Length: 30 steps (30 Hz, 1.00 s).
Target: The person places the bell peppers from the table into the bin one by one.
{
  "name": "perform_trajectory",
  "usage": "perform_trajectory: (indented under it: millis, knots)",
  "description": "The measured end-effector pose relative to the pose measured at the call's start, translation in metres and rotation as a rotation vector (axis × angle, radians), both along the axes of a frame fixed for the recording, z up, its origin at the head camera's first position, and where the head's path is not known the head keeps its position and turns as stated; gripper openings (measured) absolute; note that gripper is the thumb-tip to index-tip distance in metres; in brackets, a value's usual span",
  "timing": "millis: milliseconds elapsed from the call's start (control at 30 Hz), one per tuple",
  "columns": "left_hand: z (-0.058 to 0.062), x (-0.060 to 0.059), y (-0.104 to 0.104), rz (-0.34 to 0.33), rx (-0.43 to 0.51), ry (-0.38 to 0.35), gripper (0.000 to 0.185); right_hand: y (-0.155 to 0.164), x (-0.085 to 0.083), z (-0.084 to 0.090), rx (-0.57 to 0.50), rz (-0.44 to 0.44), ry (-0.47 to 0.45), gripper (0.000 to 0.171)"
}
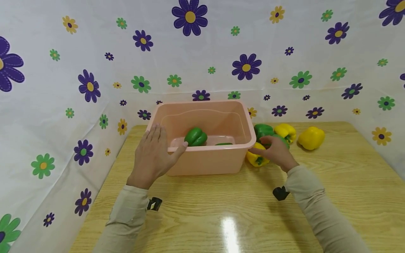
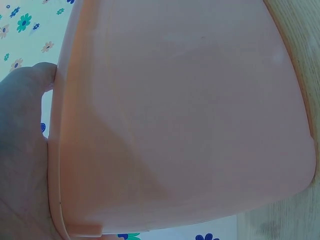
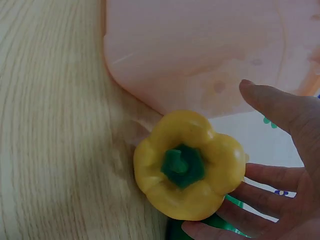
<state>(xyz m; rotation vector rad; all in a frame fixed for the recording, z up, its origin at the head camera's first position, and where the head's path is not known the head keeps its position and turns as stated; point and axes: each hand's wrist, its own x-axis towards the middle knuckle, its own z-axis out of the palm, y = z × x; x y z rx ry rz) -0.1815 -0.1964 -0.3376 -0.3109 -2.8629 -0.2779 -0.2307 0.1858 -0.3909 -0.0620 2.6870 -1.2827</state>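
Observation:
A pink plastic bin [image 1: 205,161] stands on the table with a green bell pepper [image 1: 196,137] inside; a sliver of another green one [image 1: 224,143] shows behind the front wall. My left hand [image 1: 150,154] rests on the bin's left front rim, fingers straight and thumb spread. Right of the bin, my right hand [image 1: 278,154] reaches over a yellow bell pepper [image 3: 150,162]. In the right wrist view its fingers [image 3: 272,175] lie along the pepper's side, while the thumb [image 3: 270,100] stands away from it. That pepper sits close by the bin's corner, stem toward the camera.
Behind the right hand lie green peppers [image 1: 263,130] and a yellow pepper [image 1: 286,132]. Another yellow pepper [image 1: 311,138] lies farther right. The wooden table [image 1: 196,214] extends in front, and a flower-print sheet [image 1: 215,45] hangs behind and at the sides.

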Motion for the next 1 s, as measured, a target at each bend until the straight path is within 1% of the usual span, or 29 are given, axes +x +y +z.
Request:
perform_trajectory:
  millis: [100,233,367,533,700,867,1000]
  knots:
    - [0.000,0.000,-0.001,0.000,0.004,0.005,0.103,-0.003,-0.001,-0.004,0.092,0.024,0.029,0.092]
    - [0.001,0.000,-0.002,0.002,0.006,0.004,0.104,-0.009,0.000,-0.008,0.162,0.049,0.057,0.084]
    - [0.001,0.000,-0.002,0.004,0.005,-0.010,0.106,-0.012,0.001,-0.011,0.188,0.055,0.077,0.078]
    - [0.000,0.000,-0.001,0.004,0.003,-0.021,0.107,-0.014,0.003,-0.014,0.220,0.061,0.091,0.079]
    - [0.000,-0.001,0.000,0.003,-0.004,-0.019,0.106,-0.015,0.004,-0.016,0.236,0.071,0.089,0.079]
    - [0.001,0.000,0.000,0.000,-0.008,-0.011,0.106,-0.016,0.002,-0.019,0.241,0.105,0.121,0.076]
    - [0.000,0.000,0.000,0.001,-0.007,-0.005,0.105,-0.015,0.001,-0.022,0.251,0.126,0.147,0.077]
